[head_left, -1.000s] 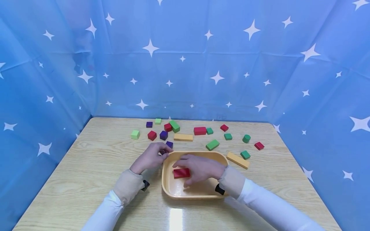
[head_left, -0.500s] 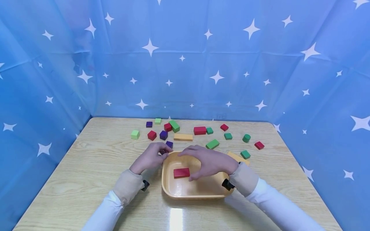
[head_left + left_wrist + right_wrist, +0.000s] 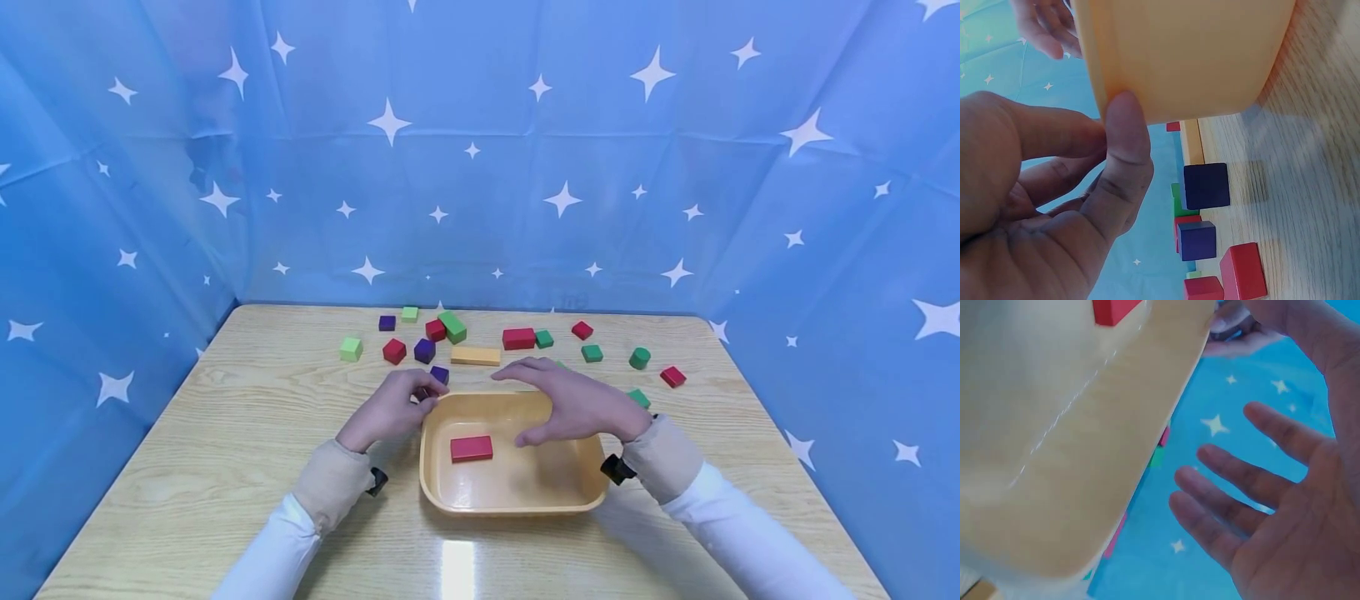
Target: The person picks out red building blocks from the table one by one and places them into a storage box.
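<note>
A tan plastic bin [image 3: 517,510] stands on the wooden table, and one red rectangular block [image 3: 472,448] lies flat on its floor. At the far left corner my left hand [image 3: 388,410] pinches the bin's rim; the left wrist view has the thumb [image 3: 1127,140] against the outer wall. Above the right half of the bin hovers my right hand [image 3: 581,404]. Its fingers [image 3: 1235,519] are spread and hold nothing. Just beyond the left hand sits a dark purple cube [image 3: 439,376]. The right hand covers part of the bin's far rim and some blocks behind it.
Several blocks are scattered behind the bin: a red block [image 3: 518,339], a yellow plank [image 3: 476,357], a light green cube [image 3: 351,349], a green cylinder [image 3: 640,358] and a small red block [image 3: 672,377]. A starry blue curtain [image 3: 480,167] surrounds the table [image 3: 187,467].
My right hand has lifted away from the red block and moved right and back, with nothing in it. The block stays in the bin. My left hand has not moved.
</note>
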A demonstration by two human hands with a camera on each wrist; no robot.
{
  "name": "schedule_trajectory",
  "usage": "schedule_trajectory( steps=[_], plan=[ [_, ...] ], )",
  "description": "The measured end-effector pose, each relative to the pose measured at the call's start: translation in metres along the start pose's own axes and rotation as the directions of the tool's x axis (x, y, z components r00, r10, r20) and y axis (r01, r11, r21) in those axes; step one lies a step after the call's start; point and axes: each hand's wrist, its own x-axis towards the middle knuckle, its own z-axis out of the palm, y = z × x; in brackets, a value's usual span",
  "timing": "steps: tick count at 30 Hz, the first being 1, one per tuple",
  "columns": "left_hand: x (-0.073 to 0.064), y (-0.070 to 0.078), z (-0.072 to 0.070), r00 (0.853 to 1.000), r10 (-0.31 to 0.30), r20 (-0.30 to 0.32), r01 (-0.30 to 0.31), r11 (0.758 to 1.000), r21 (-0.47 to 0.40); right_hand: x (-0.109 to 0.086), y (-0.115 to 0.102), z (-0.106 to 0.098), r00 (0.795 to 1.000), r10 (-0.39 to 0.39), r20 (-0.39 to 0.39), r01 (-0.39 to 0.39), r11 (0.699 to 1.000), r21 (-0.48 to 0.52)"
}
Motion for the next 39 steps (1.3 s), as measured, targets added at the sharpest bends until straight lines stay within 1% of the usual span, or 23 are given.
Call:
schedule_trajectory(
  steps=[5,12,19,23,29,35,39],
  plan=[
    [0.0,-0.001,0.001,1.0,0.005,0.0,-0.005,1.0,0.0,-0.004,0.018,-0.004,0.995,0.078,-0.06,-0.078,0.997,0.011],
    [0.0,-0.002,-0.001,1.0,0.01,0.009,-0.01,1.0,-0.004,-0.01,0.048,-0.009,0.983,0.129,-0.134,-0.129,0.992,0.011],
    [0.0,-0.003,-0.001,1.0,0.011,0.009,-0.011,1.0,-0.001,-0.017,0.074,-0.014,0.963,0.207,-0.175,-0.207,0.978,0.015],
    [0.0,-0.003,-0.002,1.0,0.0,0.013,0.0,1.0,-0.007,-0.023,0.091,-0.016,0.95,0.225,-0.216,-0.228,0.974,0.009],
    [0.0,-0.003,-0.002,1.0,-0.011,0.012,0.011,1.0,-0.011,-0.034,0.113,-0.021,0.928,0.276,-0.252,-0.288,0.957,-0.012],
    [0.0,-0.002,-0.001,1.0,-0.015,0.013,0.016,1.0,-0.011,-0.045,0.133,-0.023,0.897,0.363,-0.251,-0.377,0.926,-0.008],
    [0.0,-0.001,-0.001,1.0,-0.01,0.012,0.01,1.0,-0.009,-0.052,0.145,-0.025,0.872,0.423,-0.247,-0.437,0.899,-0.003]
  ],
)
